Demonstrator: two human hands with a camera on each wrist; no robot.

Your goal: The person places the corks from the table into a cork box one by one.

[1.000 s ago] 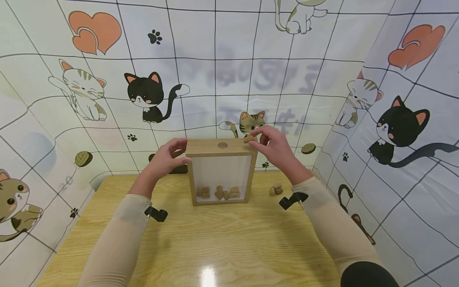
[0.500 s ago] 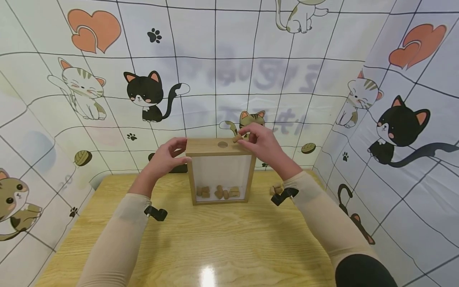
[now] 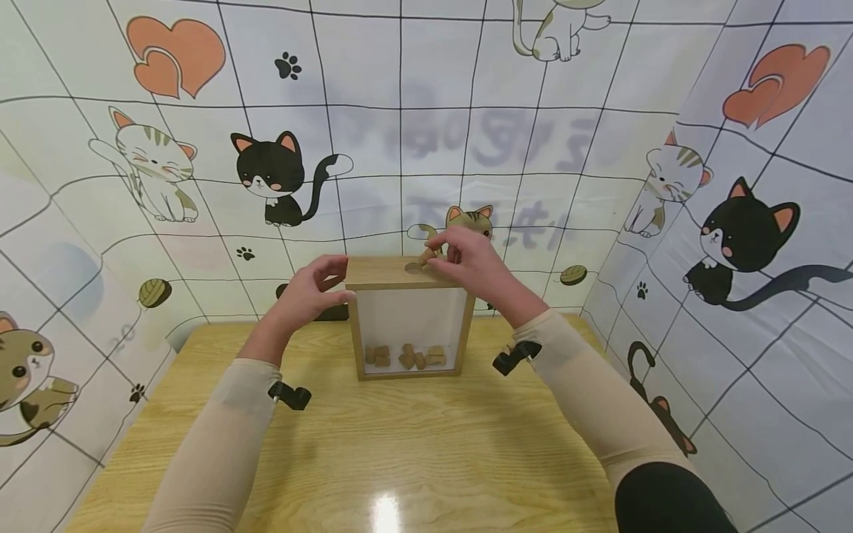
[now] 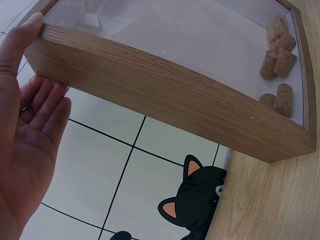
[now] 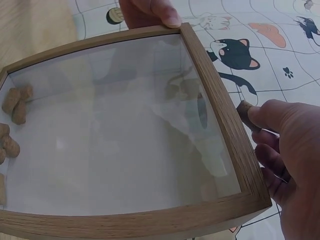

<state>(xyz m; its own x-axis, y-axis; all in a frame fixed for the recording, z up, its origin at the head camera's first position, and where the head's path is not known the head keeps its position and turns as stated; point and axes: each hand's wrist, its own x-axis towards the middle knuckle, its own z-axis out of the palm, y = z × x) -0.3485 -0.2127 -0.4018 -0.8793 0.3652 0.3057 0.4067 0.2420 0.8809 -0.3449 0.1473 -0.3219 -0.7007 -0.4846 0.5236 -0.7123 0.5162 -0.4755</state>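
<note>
A shallow wooden box point(image 3: 376, 275) with a clear front stands upright on the table, a round hole point(image 3: 413, 268) in its top. Several corks point(image 3: 408, 358) lie inside along the bottom. At the box's upper left corner, my left hand point(image 3: 309, 292) grips the edge, thumb point(image 4: 27, 37) on the front frame and fingers behind. Between the thumb and fingers of my right hand point(image 3: 476, 263) is a cork point(image 5: 246, 114), pinched and tilted just above the top, beside the hole's right rim. The right fingers partly cover it in the head view.
The wooden table point(image 3: 373, 444) extends in front of the box. Close behind the box hangs a white gridded cloth point(image 3: 373, 148) printed with cats, hearts and paws; it also lines both sides. A black wrist mount point(image 3: 516, 357) sits on the right sleeve.
My right hand has moved left along the box top with the cork, from the right end to the hole. The right forearm now covers the loose corks on the table. My left hand stays put.
</note>
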